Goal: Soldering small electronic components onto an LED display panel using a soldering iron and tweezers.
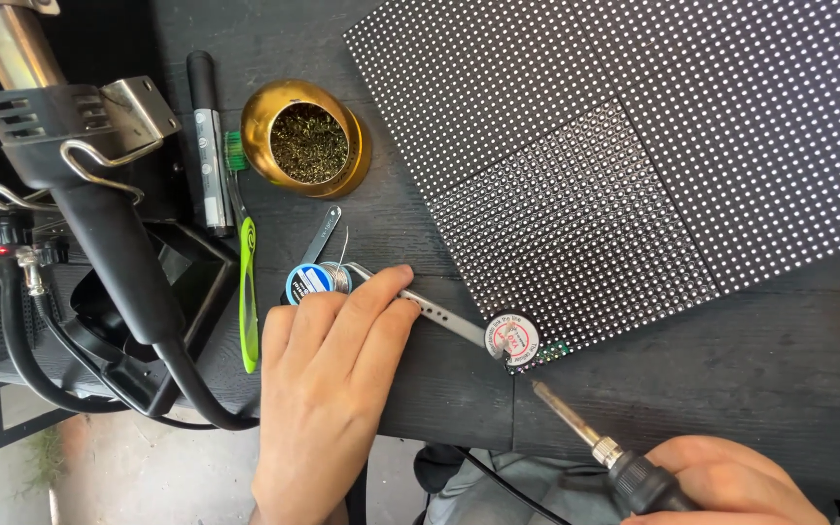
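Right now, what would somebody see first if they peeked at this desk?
Probably the big black panel covered in tiny white dots, filling the top right. Next, the shiny gold cup of brassy curls at top middle. Below, the left hand holds tweezers while the right hand points a soldering iron at the panel's corner.

We count two bare hands, one black-handled soldering iron, one black dotted LED panel, one brass bowl of wire wool, one green toothbrush, two small round tins, one black marker.
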